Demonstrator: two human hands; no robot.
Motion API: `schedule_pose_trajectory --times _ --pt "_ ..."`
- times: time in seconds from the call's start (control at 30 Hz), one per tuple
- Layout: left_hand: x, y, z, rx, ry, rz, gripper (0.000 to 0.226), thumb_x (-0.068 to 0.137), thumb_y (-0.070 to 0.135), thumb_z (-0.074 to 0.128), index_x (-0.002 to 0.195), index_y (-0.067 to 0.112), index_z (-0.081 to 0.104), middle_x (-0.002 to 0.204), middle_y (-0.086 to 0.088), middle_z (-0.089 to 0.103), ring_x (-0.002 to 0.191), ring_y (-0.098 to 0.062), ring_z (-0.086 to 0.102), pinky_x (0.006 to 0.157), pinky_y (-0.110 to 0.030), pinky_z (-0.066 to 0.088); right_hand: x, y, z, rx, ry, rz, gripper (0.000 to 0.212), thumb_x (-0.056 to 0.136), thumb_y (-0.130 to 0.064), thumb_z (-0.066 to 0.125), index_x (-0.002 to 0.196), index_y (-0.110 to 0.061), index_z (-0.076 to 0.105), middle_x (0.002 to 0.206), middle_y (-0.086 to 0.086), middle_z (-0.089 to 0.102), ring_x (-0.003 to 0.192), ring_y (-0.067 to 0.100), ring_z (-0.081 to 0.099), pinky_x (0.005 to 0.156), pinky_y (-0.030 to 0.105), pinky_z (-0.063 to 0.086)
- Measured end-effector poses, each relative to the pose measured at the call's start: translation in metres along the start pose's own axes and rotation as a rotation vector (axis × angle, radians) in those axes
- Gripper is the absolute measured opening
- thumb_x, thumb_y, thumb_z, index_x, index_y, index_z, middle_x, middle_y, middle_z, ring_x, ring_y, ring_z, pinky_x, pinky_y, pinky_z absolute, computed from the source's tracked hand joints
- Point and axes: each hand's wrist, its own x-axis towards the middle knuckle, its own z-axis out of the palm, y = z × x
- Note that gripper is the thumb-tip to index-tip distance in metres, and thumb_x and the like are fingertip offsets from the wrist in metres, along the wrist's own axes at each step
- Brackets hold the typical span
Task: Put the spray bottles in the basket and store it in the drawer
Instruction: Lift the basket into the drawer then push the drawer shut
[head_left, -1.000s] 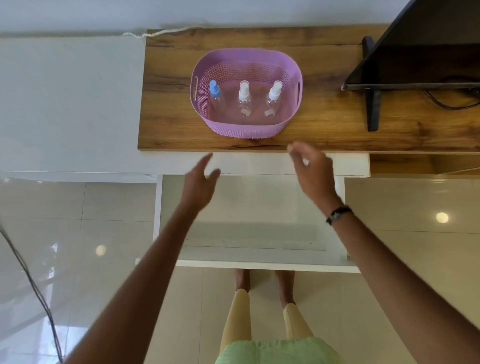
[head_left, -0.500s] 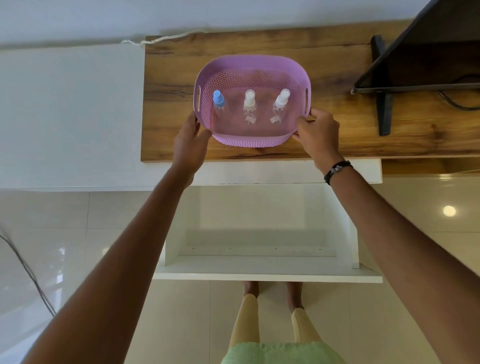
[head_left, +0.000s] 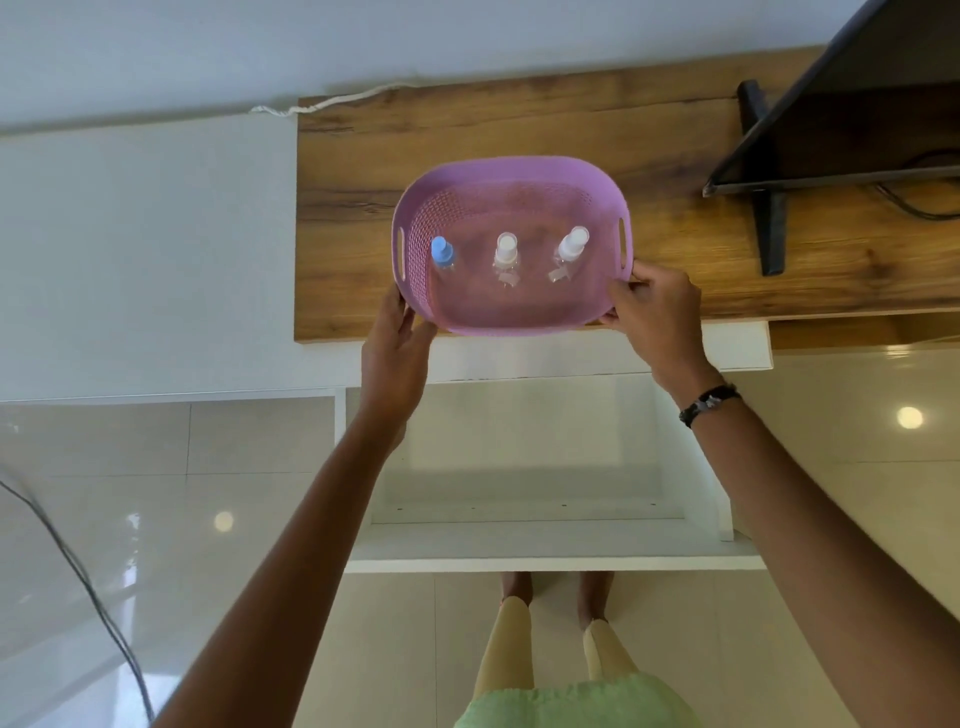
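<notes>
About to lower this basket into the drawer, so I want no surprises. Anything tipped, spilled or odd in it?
Nothing spilled. In the purple basket, the blue-capped bottle and middle bottle stand upright; the right-hand bottle leans slightly. Both hands grip its near corners.

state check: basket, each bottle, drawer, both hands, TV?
basket: on the wooden top, gripped at both near corners
blue-capped bottle: upright, in basket, left
middle bottle: upright, in basket, white cap on
right bottle: in basket, leaning slightly
drawer: pulled open, nothing inside
left hand: closed on basket
right hand: closed on basket
TV: screen dark
</notes>
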Motion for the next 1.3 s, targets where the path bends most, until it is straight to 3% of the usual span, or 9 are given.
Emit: schedule_pose_trajectory --times 0.17,0.3,0.43,0.6,0.77,0.9,1.07,1.17,1.3 --pt "-0.062 0.000 -0.009 -0.100 -0.052 -0.042 0.049 0.097 0.010 0.047 0.142 0.026 0.039 0.141 0.011 0.051 0.126 -0.001 0.049 0.101 -0.023 0.043 -0.050 0.015 -0.018 -0.036 -0.014 -0.011 0.018 0.085 -0.007 0.056 0.069 0.002 0.057 0.052 0.014 0.056 0.056 0.017 0.063 0.058 0.055 0.057" --pt "-0.109 -0.010 -0.013 -0.116 -0.058 -0.072 0.047 0.097 0.015 0.047 0.142 0.029 0.039 0.140 0.013 0.051 0.126 0.000 0.049 0.100 -0.022 0.044 -0.099 0.025 -0.031 -0.026 -0.060 0.033 0.012 0.089 -0.008 0.055 0.088 -0.007 0.067 0.065 0.013 0.068 0.066 0.023 0.070 0.062 0.056 0.057" --pt "-0.147 -0.027 -0.006 -0.105 -0.045 -0.127 0.047 0.098 0.013 0.045 0.142 0.028 0.038 0.137 0.016 0.052 0.122 0.005 0.050 0.088 -0.006 0.046 -0.138 0.043 -0.042 -0.054 -0.072 0.027 0.015 0.092 -0.012 0.055 0.098 -0.016 0.069 0.070 0.013 0.070 0.069 0.040 0.067 0.059 0.058 0.055" --pt "-0.173 -0.063 0.014 -0.118 -0.039 -0.258 0.044 0.098 0.016 0.046 0.140 0.029 0.041 0.135 0.011 0.056 0.120 -0.004 0.054 0.094 -0.021 0.045 -0.160 0.092 -0.044 -0.076 -0.079 0.112 0.023 0.090 -0.008 0.054 0.103 -0.019 0.069 0.068 0.015 0.068 0.071 0.046 0.062 0.059 0.058 0.054" --pt "-0.164 -0.105 0.037 -0.112 -0.053 -0.368 0.034 0.098 0.016 0.047 0.129 0.028 0.053 0.123 0.008 0.064 0.113 -0.010 0.059 0.095 -0.031 0.049 -0.159 0.145 -0.028 -0.068 -0.137 0.184 0.019 0.091 -0.006 0.057 0.105 -0.012 0.068 0.071 0.011 0.070 0.072 0.031 0.069 0.063 0.033 0.061" --pt "-0.143 -0.135 0.051 -0.110 -0.052 -0.462 0.028 0.096 0.017 0.048 0.120 0.027 0.059 0.116 0.006 0.066 0.110 -0.015 0.060 0.091 -0.031 0.048 -0.150 0.178 -0.005 0.002 -0.148 0.273 0.017 0.091 -0.005 0.057 0.102 -0.009 0.068 0.075 0.020 0.069 0.079 0.037 0.068 0.060 0.016 0.058" --pt "-0.108 -0.165 0.064 -0.184 -0.032 -0.554 0.026 0.096 0.019 0.048 0.120 0.017 0.057 0.119 -0.003 0.061 0.112 -0.018 0.056 0.081 -0.024 0.042 -0.128 0.215 0.029 -0.010 -0.147 0.338 0.025 0.090 -0.003 0.054 0.099 -0.021 0.068 0.075 0.023 0.069 0.078 0.039 0.068 0.070 0.051 0.059" --pt "-0.091 -0.182 0.072 -0.202 -0.043 -0.570 0.027 0.097 0.019 0.048 0.122 0.012 0.054 0.122 -0.007 0.059 0.109 -0.018 0.055 0.074 -0.021 0.044 -0.117 0.228 0.045 0.012 -0.141 0.375 0.025 0.087 -0.002 0.054 0.089 -0.023 0.067 0.078 0.024 0.069 0.082 0.043 0.066 0.073 0.055 0.057" --pt "-0.078 -0.197 0.077 -0.216 -0.020 -0.589 0.025 0.096 0.021 0.050 0.120 0.012 0.053 0.120 -0.008 0.059 0.113 -0.024 0.055 0.080 -0.026 0.045 -0.108 0.237 0.059 0.041 -0.147 0.368 0.017 0.088 -0.005 0.058 0.094 -0.019 0.067 0.083 0.019 0.072 0.086 0.036 0.069 0.074 0.051 0.059"
